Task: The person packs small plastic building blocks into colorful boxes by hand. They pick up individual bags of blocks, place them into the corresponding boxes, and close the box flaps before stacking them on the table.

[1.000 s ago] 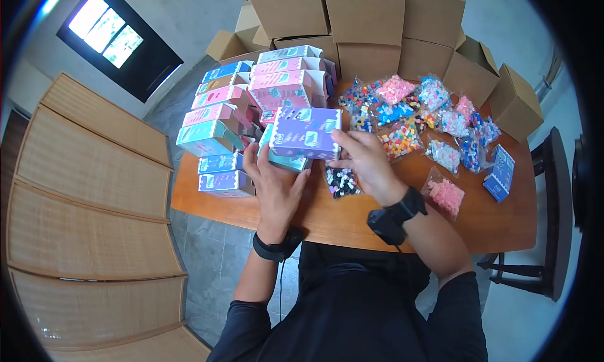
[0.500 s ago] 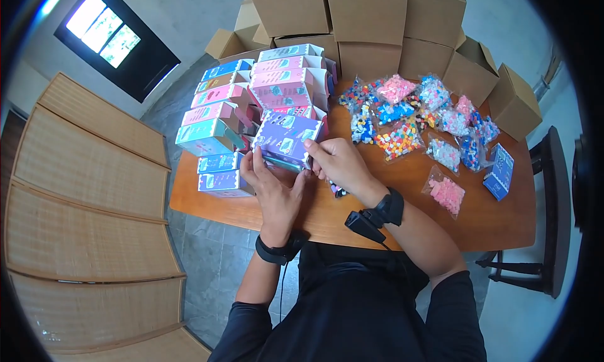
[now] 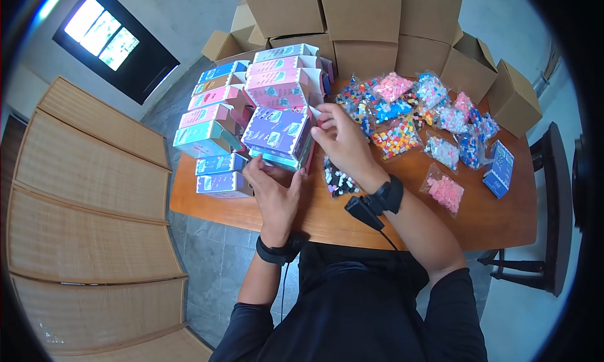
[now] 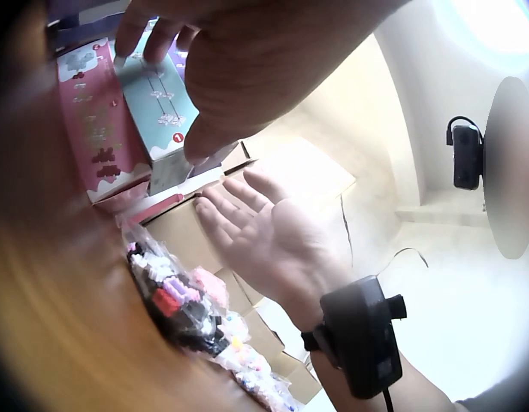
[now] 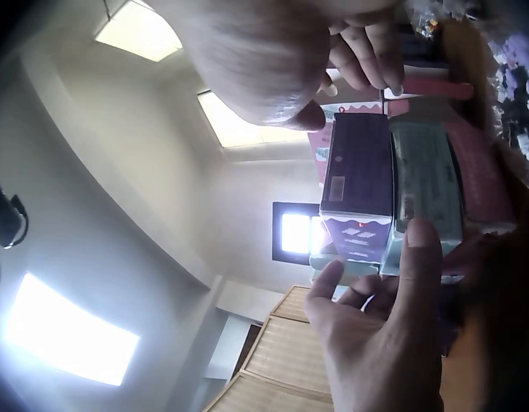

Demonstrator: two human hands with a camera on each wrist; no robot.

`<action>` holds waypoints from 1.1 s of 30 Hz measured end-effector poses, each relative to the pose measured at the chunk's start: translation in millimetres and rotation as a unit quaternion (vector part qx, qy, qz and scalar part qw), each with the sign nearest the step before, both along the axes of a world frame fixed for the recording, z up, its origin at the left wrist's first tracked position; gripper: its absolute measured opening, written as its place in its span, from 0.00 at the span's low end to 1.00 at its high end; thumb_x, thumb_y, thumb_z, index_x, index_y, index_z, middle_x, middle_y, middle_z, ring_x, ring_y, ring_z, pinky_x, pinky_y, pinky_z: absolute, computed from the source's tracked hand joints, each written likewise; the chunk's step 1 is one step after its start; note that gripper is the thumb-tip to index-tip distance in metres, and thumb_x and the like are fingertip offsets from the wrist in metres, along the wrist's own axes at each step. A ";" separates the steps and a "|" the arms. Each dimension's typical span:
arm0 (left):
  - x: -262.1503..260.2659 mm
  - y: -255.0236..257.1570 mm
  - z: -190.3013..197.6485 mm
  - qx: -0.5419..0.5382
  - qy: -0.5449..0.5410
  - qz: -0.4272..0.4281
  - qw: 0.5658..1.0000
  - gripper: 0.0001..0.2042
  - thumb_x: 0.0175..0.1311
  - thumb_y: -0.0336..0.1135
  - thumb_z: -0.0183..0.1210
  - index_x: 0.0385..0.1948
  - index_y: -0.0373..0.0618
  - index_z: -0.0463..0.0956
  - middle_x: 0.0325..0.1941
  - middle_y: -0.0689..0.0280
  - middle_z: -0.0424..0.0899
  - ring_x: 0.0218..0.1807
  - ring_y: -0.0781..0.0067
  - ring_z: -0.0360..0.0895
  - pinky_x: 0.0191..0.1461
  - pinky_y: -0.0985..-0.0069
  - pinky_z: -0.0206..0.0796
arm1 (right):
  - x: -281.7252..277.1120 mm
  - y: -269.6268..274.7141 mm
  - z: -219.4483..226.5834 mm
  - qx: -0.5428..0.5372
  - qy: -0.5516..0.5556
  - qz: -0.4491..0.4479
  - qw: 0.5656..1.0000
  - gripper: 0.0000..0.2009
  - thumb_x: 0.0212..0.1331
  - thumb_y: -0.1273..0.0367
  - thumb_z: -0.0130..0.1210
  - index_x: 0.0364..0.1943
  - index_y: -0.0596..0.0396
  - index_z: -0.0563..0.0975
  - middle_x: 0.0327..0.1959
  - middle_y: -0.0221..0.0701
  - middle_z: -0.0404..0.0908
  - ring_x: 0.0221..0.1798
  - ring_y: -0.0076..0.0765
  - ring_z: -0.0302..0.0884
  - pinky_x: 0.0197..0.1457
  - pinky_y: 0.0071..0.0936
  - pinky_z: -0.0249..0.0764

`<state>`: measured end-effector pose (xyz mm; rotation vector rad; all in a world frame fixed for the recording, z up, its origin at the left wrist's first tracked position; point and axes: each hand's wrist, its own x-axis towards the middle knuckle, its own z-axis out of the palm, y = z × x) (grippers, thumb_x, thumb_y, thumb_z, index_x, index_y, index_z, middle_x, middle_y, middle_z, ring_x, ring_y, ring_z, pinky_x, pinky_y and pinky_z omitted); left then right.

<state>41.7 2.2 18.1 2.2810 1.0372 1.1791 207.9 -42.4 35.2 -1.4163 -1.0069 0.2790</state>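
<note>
A purple box (image 3: 275, 130) lies on top of a teal box (image 4: 157, 94), which rests on a pink box (image 4: 97, 120). My left hand (image 3: 275, 195) grips the teal box at its near end, thumb on one side and fingers on the other. Beside the open right end of the stack, my right hand (image 3: 345, 145) has its fingertips close to the flaps. In the left wrist view its palm faces the camera with the fingers fairly straight. A clear bag of black and white pieces (image 3: 340, 179) lies just right of the stack.
More stacked boxes (image 3: 211, 135) stand at the left of the wooden table (image 3: 390, 220). Bags of colourful pieces (image 3: 396, 135) pile up at the right, with a bag of pink pieces (image 3: 444, 191) and a blue box (image 3: 499, 169) nearer. Cardboard cartons (image 3: 365, 16) line the back.
The purple box has moved left and down from the right hand's grip onto the teal box. The right hand has let go and shifted to the stack's right end. The left hand stays near the front.
</note>
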 end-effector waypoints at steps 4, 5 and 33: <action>2.8 4.8 -12.7 -0.100 -0.003 -0.037 0.994 0.21 0.48 0.33 0.70 0.37 0.35 0.67 0.29 0.58 0.71 0.31 0.61 0.70 0.36 0.69 0.65 | 0.7 8.9 -9.5 -0.014 0.057 0.114 0.992 0.26 0.57 0.67 0.58 0.59 0.60 0.66 0.47 0.41 0.76 0.40 0.34 0.77 0.45 0.30 0.74; 2.0 6.8 -15.3 -0.105 0.009 -0.049 0.993 0.18 0.49 0.33 0.69 0.32 0.36 0.68 0.24 0.60 0.71 0.27 0.62 0.70 0.33 0.70 0.65 | 0.4 10.8 -12.0 -0.009 0.056 0.114 0.992 0.27 0.57 0.65 0.58 0.60 0.60 0.65 0.47 0.41 0.76 0.40 0.34 0.76 0.45 0.30 0.74; -6.6 15.1 -37.6 -0.226 0.005 -0.187 0.956 0.08 0.57 0.26 0.61 0.36 0.34 0.74 0.36 0.65 0.78 0.38 0.79 0.76 0.45 0.80 0.68 | 5.1 24.7 -17.4 -0.081 0.058 0.124 0.987 0.24 0.56 0.58 0.54 0.54 0.58 0.71 0.44 0.43 0.81 0.48 0.43 0.79 0.53 0.32 0.70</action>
